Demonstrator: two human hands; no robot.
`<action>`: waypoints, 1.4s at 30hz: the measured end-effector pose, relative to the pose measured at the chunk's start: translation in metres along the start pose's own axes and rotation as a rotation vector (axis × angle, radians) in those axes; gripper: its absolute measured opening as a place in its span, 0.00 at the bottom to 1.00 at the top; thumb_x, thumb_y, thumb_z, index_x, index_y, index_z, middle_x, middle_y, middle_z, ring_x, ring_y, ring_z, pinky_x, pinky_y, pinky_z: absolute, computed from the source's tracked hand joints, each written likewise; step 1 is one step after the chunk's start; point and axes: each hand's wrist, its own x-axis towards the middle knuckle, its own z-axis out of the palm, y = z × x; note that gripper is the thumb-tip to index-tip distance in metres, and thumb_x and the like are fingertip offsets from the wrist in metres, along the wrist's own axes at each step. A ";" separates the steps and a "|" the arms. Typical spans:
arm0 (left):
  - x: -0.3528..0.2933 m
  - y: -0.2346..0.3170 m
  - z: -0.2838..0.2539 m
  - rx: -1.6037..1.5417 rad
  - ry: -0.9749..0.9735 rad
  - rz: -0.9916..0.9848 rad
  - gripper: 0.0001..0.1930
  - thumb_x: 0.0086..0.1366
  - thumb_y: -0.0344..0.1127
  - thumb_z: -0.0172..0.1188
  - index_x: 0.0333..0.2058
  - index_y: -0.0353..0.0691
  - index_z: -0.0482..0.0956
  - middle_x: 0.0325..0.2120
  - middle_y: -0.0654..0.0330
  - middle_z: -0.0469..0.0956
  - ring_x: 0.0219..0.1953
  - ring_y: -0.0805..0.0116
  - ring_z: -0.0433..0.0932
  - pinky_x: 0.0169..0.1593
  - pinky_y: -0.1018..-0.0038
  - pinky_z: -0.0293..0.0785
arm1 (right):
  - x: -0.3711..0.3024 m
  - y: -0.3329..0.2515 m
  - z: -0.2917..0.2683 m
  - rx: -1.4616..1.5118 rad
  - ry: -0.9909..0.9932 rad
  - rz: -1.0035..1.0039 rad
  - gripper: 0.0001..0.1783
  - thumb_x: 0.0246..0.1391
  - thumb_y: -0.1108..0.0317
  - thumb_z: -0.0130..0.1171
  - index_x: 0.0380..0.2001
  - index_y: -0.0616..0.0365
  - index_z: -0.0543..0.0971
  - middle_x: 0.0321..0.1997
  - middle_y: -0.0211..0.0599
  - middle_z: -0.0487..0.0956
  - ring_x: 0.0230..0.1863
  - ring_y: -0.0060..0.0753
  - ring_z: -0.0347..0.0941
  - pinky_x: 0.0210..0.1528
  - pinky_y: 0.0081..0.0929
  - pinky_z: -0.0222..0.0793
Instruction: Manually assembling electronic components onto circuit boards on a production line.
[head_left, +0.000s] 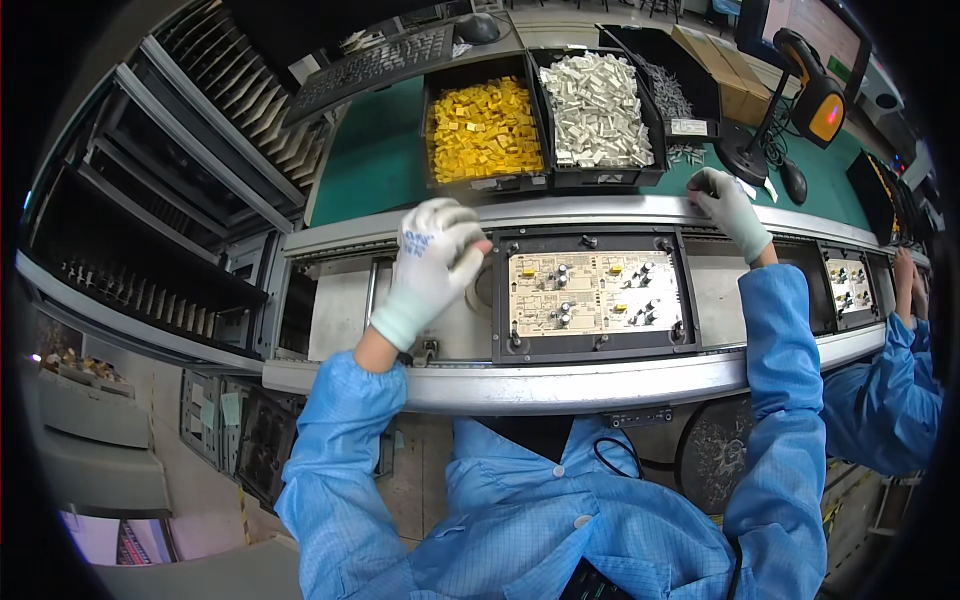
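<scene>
My left hand (432, 262), in a white glove with one bare fingertip, hovers just left of a framed circuit board (592, 293). Its fingers are curled in; whatever they may hold is hidden. The cream board lies in a black carrier frame (545, 347) on the conveyor and carries yellow blocks and dark round capacitors. My right hand (732, 212), gloved too, is over the conveyor's far rail, to the right of the board. Its fingers bend together near loose grey parts (686, 154), and I cannot make out anything in them.
Beyond the rail stand black bins of yellow parts (487, 128), white parts (597, 108) and grey parts (665, 92). A barcode scanner (815, 100) on a stand is at the far right. Slotted racks (150, 270) stand left. A co-worker's arm (890, 385) reaches toward another board (848, 284).
</scene>
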 end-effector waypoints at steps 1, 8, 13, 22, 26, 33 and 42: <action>0.005 -0.005 0.005 -0.043 0.036 -0.019 0.06 0.55 0.37 0.63 0.29 0.42 0.78 0.38 0.61 0.77 0.50 0.58 0.70 0.57 0.59 0.60 | 0.000 -0.001 -0.002 0.013 -0.013 0.033 0.06 0.54 0.76 0.54 0.35 0.66 0.75 0.31 0.37 0.77 0.32 0.26 0.71 0.38 0.25 0.68; 0.017 -0.006 0.014 -0.033 0.060 -0.047 0.06 0.54 0.36 0.63 0.29 0.41 0.79 0.39 0.60 0.77 0.49 0.55 0.70 0.56 0.59 0.61 | -0.003 0.006 -0.008 0.081 -0.057 -0.016 0.06 0.51 0.77 0.53 0.33 0.66 0.76 0.31 0.38 0.77 0.35 0.30 0.72 0.39 0.26 0.67; 0.021 -0.010 0.019 -0.016 0.050 -0.069 0.06 0.55 0.37 0.63 0.29 0.42 0.80 0.41 0.59 0.76 0.52 0.53 0.68 0.57 0.57 0.59 | -0.007 0.001 0.005 -0.307 -0.049 -0.148 0.06 0.49 0.74 0.57 0.31 0.64 0.74 0.33 0.45 0.73 0.42 0.47 0.67 0.45 0.37 0.65; 0.038 -0.015 0.023 0.099 0.211 -0.087 0.05 0.54 0.37 0.63 0.28 0.44 0.81 0.41 0.59 0.77 0.53 0.53 0.67 0.55 0.56 0.59 | -0.016 -0.022 0.030 -0.904 0.202 -0.258 0.10 0.41 0.77 0.55 0.32 0.60 0.71 0.41 0.44 0.71 0.50 0.48 0.66 0.51 0.39 0.66; 0.054 -0.027 0.029 0.164 0.226 -0.106 0.05 0.52 0.36 0.63 0.29 0.45 0.83 0.39 0.62 0.78 0.53 0.56 0.68 0.56 0.59 0.60 | -0.023 -0.014 0.020 -0.641 0.251 -0.137 0.07 0.51 0.72 0.55 0.35 0.58 0.77 0.37 0.42 0.73 0.48 0.47 0.66 0.48 0.41 0.63; 0.093 -0.031 0.032 0.291 -0.195 -0.112 0.07 0.53 0.36 0.61 0.31 0.50 0.85 0.38 0.62 0.77 0.52 0.57 0.68 0.57 0.60 0.59 | -0.046 -0.073 0.022 0.024 0.077 -0.073 0.07 0.52 0.75 0.57 0.35 0.64 0.80 0.31 0.35 0.79 0.36 0.25 0.74 0.39 0.23 0.69; 0.080 -0.041 0.035 0.278 -0.186 0.057 0.10 0.57 0.36 0.59 0.38 0.47 0.83 0.39 0.62 0.76 0.52 0.59 0.68 0.59 0.62 0.57 | -0.065 -0.145 0.056 0.476 -0.266 -0.017 0.05 0.50 0.78 0.59 0.33 0.64 0.79 0.30 0.29 0.79 0.31 0.16 0.71 0.33 0.18 0.67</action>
